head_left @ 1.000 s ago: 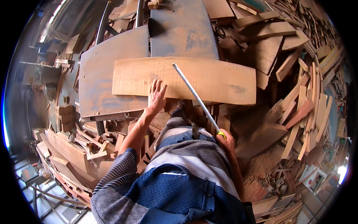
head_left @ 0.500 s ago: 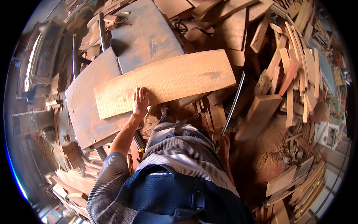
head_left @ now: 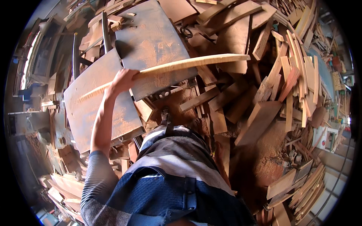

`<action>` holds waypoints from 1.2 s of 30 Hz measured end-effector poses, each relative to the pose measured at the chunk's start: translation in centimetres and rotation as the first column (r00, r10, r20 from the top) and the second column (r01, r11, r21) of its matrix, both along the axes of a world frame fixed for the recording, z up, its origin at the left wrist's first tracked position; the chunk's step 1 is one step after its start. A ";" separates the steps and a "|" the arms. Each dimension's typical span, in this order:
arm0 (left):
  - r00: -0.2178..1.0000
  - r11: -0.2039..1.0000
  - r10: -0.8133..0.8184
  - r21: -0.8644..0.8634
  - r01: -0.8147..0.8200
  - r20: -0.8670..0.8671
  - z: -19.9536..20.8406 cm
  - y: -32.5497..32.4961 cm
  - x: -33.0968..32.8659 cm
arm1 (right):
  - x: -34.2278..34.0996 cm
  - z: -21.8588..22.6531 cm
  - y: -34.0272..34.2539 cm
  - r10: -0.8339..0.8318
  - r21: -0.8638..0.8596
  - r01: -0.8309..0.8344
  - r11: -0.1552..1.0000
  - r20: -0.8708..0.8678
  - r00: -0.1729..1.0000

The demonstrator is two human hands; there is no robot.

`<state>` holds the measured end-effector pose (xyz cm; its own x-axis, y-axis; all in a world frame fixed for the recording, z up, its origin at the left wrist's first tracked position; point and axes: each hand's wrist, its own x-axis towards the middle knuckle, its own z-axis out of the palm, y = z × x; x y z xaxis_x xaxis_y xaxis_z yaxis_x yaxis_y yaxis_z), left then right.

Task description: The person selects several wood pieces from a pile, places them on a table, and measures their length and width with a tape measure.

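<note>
My left hand is closed on a long pale wooden board, gripping it by its upper edge. The board is turned up on edge, so mostly its narrow, slightly curved side shows. It lies across two grey, sawdust-covered metal table panels, and its right end reaches past them. Low by my right side, my right hand is in shadow and partly behind my shirt. Its fingers cannot be made out, nor whether anything is in them.
Offcuts and planks are heaped beyond the table. A thick plank leans at the right, beside a pile of sawdust. Thin strips stand farther right. Stacked boards are at the lower left.
My left hand has gone from lying flat on the board to gripping its edge, and the board has tipped from flat to upright. The thin metal strip by my right hand has left view.
</note>
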<state>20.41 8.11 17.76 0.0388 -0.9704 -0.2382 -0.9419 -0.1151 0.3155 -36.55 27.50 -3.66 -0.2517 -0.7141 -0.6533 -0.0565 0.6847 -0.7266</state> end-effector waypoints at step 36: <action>1.000 0.984 0.006 -0.176 -0.002 0.021 -0.8 -12.5 6.7 | -0.3 -5.0 4.3 0.258 0.051 -0.254 0.966 -0.127 0.958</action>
<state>27.11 -4.36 16.99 0.0463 -0.9969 -0.0632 -0.9483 -0.0638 0.3110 -36.82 31.78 -8.62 -0.1483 -0.7437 -0.6519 -0.3263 0.6590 -0.6777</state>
